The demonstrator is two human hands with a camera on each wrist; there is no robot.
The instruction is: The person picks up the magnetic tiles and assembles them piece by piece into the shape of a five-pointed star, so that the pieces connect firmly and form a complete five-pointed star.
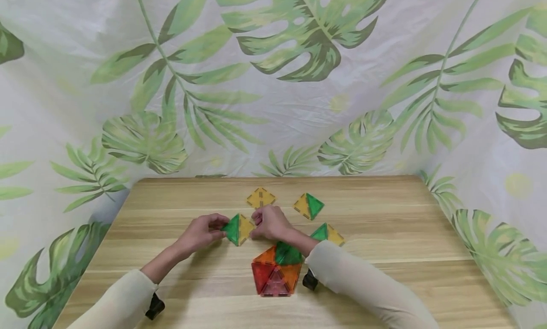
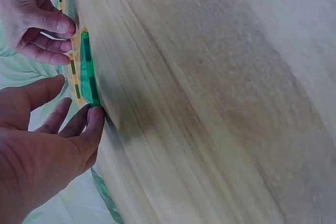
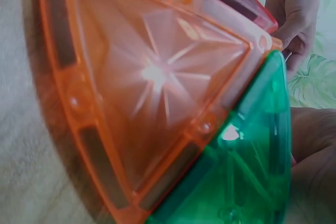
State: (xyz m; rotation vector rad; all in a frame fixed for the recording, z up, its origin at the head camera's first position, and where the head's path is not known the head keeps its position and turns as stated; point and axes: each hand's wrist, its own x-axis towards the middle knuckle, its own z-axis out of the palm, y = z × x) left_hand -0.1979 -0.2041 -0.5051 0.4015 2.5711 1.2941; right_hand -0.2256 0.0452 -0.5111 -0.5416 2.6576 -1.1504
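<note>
Touching the green tile (image 2: 86, 72), left fingers (image 2: 94, 125) spread; right fingers (image 2: 48, 55), hidden in right wrist view, pinch yellow tile (image 1: 244, 230).

I'm facing a pale cloth (image 1: 282, 115) that is hanging behind the wood-grain table (image 1: 384, 220), from its 9 o'clock round to its 3. A broad split leaf (image 1: 329, 39) is showing in print at 12 o'clock, fronds are spreading at 10 (image 1: 201, 45) and 2 (image 1: 474, 85), and darker leaves are drooping at 8 (image 1: 64, 253) and 4 (image 1: 495, 243).
</note>
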